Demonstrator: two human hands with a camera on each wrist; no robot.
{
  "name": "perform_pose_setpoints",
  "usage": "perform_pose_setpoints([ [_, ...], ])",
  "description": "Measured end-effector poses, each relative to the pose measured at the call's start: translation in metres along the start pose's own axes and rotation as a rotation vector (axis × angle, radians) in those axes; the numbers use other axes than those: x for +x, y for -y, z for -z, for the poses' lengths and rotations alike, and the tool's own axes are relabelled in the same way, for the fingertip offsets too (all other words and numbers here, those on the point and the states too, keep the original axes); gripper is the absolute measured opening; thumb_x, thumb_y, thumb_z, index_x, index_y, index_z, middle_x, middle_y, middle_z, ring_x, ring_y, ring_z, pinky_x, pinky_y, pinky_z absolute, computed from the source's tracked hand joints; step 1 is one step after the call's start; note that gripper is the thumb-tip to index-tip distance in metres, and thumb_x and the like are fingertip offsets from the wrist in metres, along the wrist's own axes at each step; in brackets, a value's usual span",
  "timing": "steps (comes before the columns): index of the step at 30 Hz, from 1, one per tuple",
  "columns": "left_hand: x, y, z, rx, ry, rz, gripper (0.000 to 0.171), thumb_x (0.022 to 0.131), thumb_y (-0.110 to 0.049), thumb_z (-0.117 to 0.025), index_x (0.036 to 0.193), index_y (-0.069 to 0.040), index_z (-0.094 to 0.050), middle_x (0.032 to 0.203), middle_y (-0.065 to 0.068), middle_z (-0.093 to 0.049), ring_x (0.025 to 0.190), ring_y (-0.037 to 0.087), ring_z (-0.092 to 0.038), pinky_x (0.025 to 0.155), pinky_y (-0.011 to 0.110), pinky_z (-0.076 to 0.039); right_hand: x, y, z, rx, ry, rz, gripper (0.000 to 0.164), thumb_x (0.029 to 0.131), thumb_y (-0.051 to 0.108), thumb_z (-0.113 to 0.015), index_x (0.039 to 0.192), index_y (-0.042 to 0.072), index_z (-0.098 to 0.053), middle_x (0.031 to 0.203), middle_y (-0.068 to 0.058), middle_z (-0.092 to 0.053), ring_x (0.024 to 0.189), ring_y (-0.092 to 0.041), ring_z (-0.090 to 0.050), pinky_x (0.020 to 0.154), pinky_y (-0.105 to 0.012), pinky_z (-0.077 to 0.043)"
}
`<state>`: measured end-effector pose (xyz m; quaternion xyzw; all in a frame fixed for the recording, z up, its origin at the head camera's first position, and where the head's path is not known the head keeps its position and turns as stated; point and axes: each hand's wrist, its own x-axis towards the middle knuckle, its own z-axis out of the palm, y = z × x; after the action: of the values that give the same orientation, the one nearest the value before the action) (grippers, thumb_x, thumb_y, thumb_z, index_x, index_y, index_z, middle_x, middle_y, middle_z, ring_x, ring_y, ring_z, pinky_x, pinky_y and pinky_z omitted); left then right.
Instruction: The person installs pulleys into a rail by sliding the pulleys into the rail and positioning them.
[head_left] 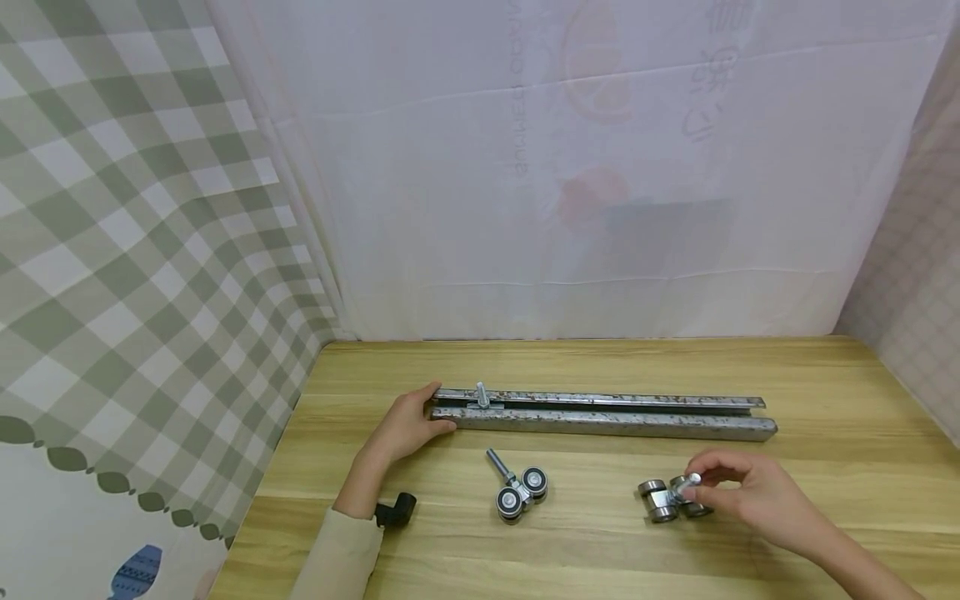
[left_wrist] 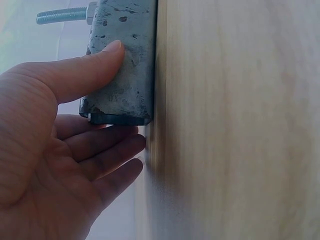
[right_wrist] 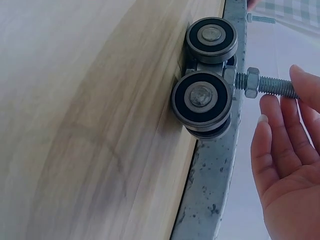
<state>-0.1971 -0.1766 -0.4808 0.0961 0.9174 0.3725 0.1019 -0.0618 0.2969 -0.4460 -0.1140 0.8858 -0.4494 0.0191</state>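
Note:
A long steel track [head_left: 615,423], slotted along its top and speckled with rust, lies across the table. At its left end my left hand [head_left: 401,429] grips it, thumb [left_wrist: 107,65] on the near side wall. A bolt [head_left: 482,397] stands up out of the slot close to that hand. My right hand [head_left: 765,500] pinches the threaded bolt [right_wrist: 274,86] of a four-wheeled roller trolley [head_left: 662,504] between thumb and fingers. This trolley has its wheels down at the table, bolt upward. Between the hands, a second roller trolley [head_left: 521,495] lies on its side, its bolt pointing up-left.
A black elbow-shaped piece [head_left: 397,510] lies beside my left forearm, partly covered by it. A white cloth [head_left: 525,208] hangs behind the wooden table [head_left: 585,550], and a green checked cloth [head_left: 150,208] hangs on the left.

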Motion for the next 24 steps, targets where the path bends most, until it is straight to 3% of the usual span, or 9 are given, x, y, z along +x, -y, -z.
perform_pose_setpoints([
  [7,0.001,0.000,-0.001,-0.004,0.002,0.009,0.085,0.092,-0.031,-0.084,0.160,-0.002,-0.042,0.157,0.020,-0.049,0.147,0.038,-0.043,0.118,0.055,-0.040,-0.004,-0.003,0.005,-0.012,-0.049,0.032,0.016,0.085,0.002,-0.086,0.093,0.013,-0.077,0.090,0.006,-0.073,0.080,-0.008,-0.068,0.061,-0.026,-0.056],
  [24,-0.002,-0.003,0.000,-0.007,-0.011,-0.004,0.083,0.092,-0.028,-0.085,0.158,0.001,-0.044,0.156,0.022,-0.050,0.146,0.040,-0.044,0.119,0.056,-0.039,-0.010,-0.013,0.022,-0.052,-0.062,-0.070,0.015,0.086,0.009,-0.087,0.097,0.012,-0.078,0.093,0.005,-0.074,0.085,-0.005,-0.069,0.063,-0.026,-0.058],
])
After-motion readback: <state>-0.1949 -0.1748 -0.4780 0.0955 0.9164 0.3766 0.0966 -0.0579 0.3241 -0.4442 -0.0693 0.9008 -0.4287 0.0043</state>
